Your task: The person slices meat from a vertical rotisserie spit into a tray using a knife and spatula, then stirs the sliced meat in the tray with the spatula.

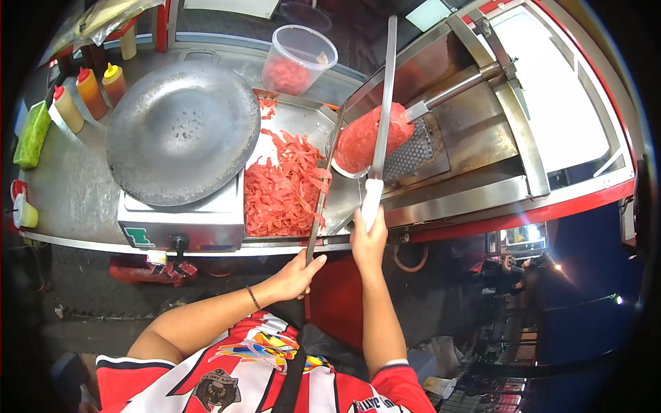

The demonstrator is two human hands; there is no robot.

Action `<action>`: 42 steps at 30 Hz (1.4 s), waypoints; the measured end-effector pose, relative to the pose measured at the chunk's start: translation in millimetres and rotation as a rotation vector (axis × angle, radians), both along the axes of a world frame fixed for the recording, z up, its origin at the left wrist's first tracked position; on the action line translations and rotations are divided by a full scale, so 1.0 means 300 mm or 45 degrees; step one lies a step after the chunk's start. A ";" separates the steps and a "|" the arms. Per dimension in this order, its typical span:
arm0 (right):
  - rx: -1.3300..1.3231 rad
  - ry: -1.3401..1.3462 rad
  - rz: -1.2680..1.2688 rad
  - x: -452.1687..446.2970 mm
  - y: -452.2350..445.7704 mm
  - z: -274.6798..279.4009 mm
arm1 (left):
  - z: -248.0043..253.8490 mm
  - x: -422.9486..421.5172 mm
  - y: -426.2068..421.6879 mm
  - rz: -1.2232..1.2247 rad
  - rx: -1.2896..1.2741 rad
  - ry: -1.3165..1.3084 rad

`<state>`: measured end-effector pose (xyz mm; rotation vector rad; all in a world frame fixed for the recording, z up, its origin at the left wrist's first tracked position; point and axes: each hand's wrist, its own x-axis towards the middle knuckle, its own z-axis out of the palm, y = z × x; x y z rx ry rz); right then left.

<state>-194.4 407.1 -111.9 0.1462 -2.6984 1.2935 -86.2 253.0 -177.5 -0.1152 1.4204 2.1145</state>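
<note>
My right hand [370,241] is closed around the white handle of a long knife [387,103], its blade pointing up and passing in front of the meat on the spit [365,141]. Whether the blade touches that reddish meat I cannot tell. My left hand [297,277] grips a long, narrow metal bar [321,199], which stands steeply between the tray and the spit. Thin red shavings of meat [286,189] are heaped in the metal tray [337,206], left of the bar.
A round dark griddle [182,131] sits on a stove [182,224] at left. Sauce bottles [91,93] and a green-filled bag [32,135] stand beyond it. Behind the tray is a clear tub [299,58] with red meat. The metal grill housing [475,131] surrounds the spit.
</note>
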 end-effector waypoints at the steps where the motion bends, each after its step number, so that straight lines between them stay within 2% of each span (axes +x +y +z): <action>1: 0.030 0.036 -0.039 -0.056 -0.041 0.002 | -0.003 0.004 0.002 -0.010 -0.031 -0.008; 4: 0.142 0.348 0.034 -0.080 0.019 -0.207 | 0.003 -0.016 -0.007 0.003 0.005 0.016; 5: 0.048 0.171 0.027 -0.011 0.067 -0.286 | 0.008 -0.028 -0.016 0.016 0.037 0.033; 6: 0.007 0.397 0.154 0.060 0.077 -0.323 | 0.015 -0.043 -0.026 0.010 0.048 0.044; 8: -0.123 -0.107 0.002 0.188 0.118 -0.330 | 0.024 -0.066 -0.034 0.017 0.081 0.061; 10: 0.002 -0.027 0.036 0.106 0.123 -0.325 | 0.003 -0.064 -0.016 0.035 0.064 0.070; 13: 0.074 -0.113 0.069 -0.046 0.057 -0.228 | 0.004 -0.085 -0.008 0.050 0.045 0.094; 16: 0.047 -0.084 0.072 0.075 0.120 -0.313 | 0.010 -0.128 -0.014 0.056 0.078 0.115; 17: 0.040 -0.240 0.015 0.156 0.170 -0.354 | 0.014 -0.141 -0.021 0.039 0.082 0.082; 18: 0.063 -0.163 0.050 0.179 0.191 -0.371 | 0.017 -0.153 -0.027 0.029 0.089 0.047; 20: 0.114 -0.033 0.081 0.216 0.217 -0.375 | 0.013 -0.158 -0.029 0.043 0.080 -0.004; 22: 0.265 -0.125 0.060 0.107 0.158 -0.277 | 0.012 -0.170 -0.006 0.047 0.046 -0.015; 24: 0.241 -0.150 0.041 0.051 0.116 -0.222 | 0.015 -0.187 -0.003 0.108 0.220 -0.138; 26: 0.271 -0.106 0.113 0.153 0.203 -0.254 | 0.019 -0.212 -0.030 0.063 0.385 -0.282; 28: 0.394 -0.319 0.078 0.316 0.357 -0.244 | 0.057 -0.225 -0.076 0.045 0.613 -0.443; 30: 0.242 -0.489 0.122 0.445 0.509 -0.182 | 0.042 -0.228 -0.115 -0.085 0.973 -0.459; 32: 0.408 -0.603 0.067 0.486 0.612 -0.065 | -0.010 -0.233 -0.136 -0.178 1.263 -0.444; 34: 0.496 -0.518 0.110 0.471 0.584 0.080 | 0.008 -0.202 -0.140 -0.136 1.047 -0.477; 35: 0.438 -0.451 0.132 0.462 0.563 0.093 | 0.015 -0.174 -0.141 -0.107 0.945 -0.492; 38: 0.143 -0.457 -0.010 0.398 0.391 0.040 | 0.010 -0.083 -0.123 -0.043 0.595 -0.439; 42: -0.075 -0.154 -0.019 0.188 0.101 -0.095 | -0.072 -0.065 -0.090 -0.017 0.273 -0.181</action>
